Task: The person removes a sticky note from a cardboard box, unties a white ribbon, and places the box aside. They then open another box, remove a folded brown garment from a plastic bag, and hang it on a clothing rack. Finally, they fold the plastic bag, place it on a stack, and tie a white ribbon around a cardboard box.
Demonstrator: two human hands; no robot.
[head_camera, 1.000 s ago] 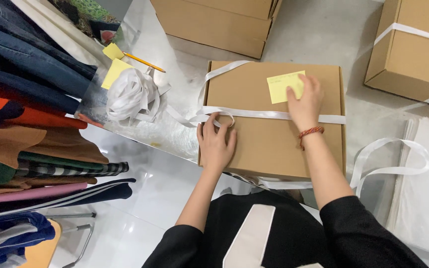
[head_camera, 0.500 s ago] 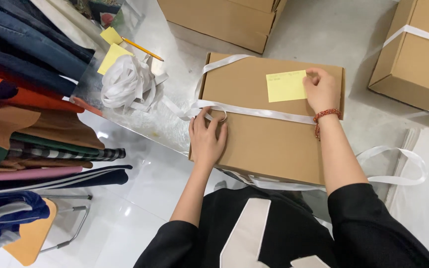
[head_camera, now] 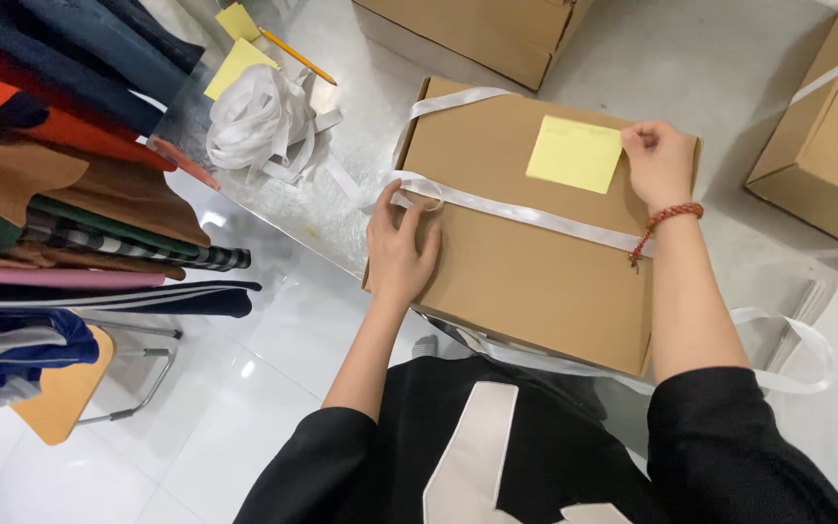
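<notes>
- The left hand [head_camera: 402, 247] has barely shifted over the last second: it still lies half open on the near-left part of the flat brown cardboard box [head_camera: 526, 281], thumb and forefinger pinching the white ribbon strap [head_camera: 526, 211] at its loop.
- The box rests on the shiny silver surface [head_camera: 361, 87], crossed by that strap.
- The right hand [head_camera: 660, 165] has slid from the strap toward the far right corner; its fingers now pinch the edge of the square yellow sticky note [head_camera: 575, 153], pressing it down.
</notes>
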